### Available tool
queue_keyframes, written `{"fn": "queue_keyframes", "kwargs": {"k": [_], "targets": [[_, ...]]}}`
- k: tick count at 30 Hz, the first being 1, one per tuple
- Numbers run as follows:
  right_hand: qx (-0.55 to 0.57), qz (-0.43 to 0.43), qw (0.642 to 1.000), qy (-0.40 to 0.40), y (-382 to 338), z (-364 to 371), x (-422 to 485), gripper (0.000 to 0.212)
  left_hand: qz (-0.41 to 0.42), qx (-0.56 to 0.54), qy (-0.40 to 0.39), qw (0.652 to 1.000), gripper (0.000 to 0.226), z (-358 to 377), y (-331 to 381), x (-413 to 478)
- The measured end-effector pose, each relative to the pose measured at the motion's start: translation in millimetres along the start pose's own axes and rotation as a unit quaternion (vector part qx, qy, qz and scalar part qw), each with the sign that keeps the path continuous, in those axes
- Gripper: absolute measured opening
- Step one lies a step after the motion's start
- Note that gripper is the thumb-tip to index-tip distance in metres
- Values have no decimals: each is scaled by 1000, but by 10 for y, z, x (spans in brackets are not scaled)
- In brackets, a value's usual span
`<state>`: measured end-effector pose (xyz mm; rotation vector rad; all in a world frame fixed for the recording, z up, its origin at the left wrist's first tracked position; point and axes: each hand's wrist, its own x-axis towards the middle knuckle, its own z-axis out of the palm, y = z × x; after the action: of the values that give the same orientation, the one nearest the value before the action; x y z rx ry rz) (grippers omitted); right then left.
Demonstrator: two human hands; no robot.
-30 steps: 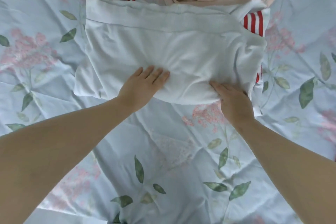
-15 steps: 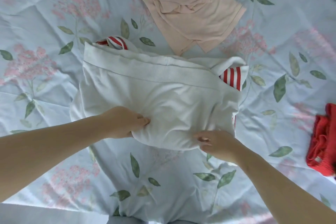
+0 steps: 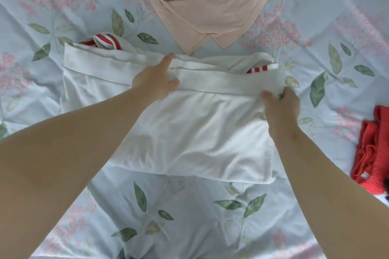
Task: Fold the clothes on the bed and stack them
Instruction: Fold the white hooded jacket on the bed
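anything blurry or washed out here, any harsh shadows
Head view: soft, even light, no harsh shadows; the white shirt looks slightly washed out; the left hand and right hand are a little smeared; the wide lens swells the forearms.

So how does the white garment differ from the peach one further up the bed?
The white garment is folded over and gripped by the left hand and right hand; the peach garment lies crumpled and untouched. The white garment shows red-and-white striped trim; the peach garment is plain. Both rest on the floral bedsheet.
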<state>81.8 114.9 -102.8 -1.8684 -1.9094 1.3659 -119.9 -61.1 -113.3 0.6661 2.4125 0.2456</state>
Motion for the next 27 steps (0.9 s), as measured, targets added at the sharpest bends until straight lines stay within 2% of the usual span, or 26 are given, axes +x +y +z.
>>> {"fn": "queue_keyframes", "kwargs": {"k": [3,5,7,9,11,13,15,17,18,20,21,24,27], "targets": [[-1,-179,984,25,-187,-210,13,16,27,-1,53,998,28,-44,-17,84],[-25,-228,973,34,-287,-274,74,13,43,-25,104,993,13,-118,-2,144],[-40,-226,972,42,-324,-256,207,9,52,-77,152,984,12,-173,20,189],[-15,-157,987,28,-277,-188,312,22,45,-130,162,977,14,-173,44,224],[9,-40,999,-14,-142,-116,323,48,32,-138,104,984,31,-93,65,186],[-60,18,997,-45,60,-59,240,65,62,-98,56,992,50,40,45,75],[-191,11,981,-13,162,-12,33,70,113,-59,60,990,53,161,-13,-102],[-258,-83,963,14,148,93,-243,65,144,-42,96,984,48,241,-142,-285],[-267,-153,951,-3,108,176,-379,61,141,-39,119,982,44,256,-230,-358],[-294,-266,915,-71,6,406,-575,53,101,-44,170,979,40,222,-440,-453],[-312,-292,897,-110,-75,537,-641,51,68,-48,196,977,39,180,-567,-482],[-318,-313,874,-192,-346,920,-748,48,-70,-70,253,962,41,-4,-966,-498],[-275,-329,875,-226,-581,1244,-764,49,-226,-132,250,932,52,-183,-1342,-446]]}}
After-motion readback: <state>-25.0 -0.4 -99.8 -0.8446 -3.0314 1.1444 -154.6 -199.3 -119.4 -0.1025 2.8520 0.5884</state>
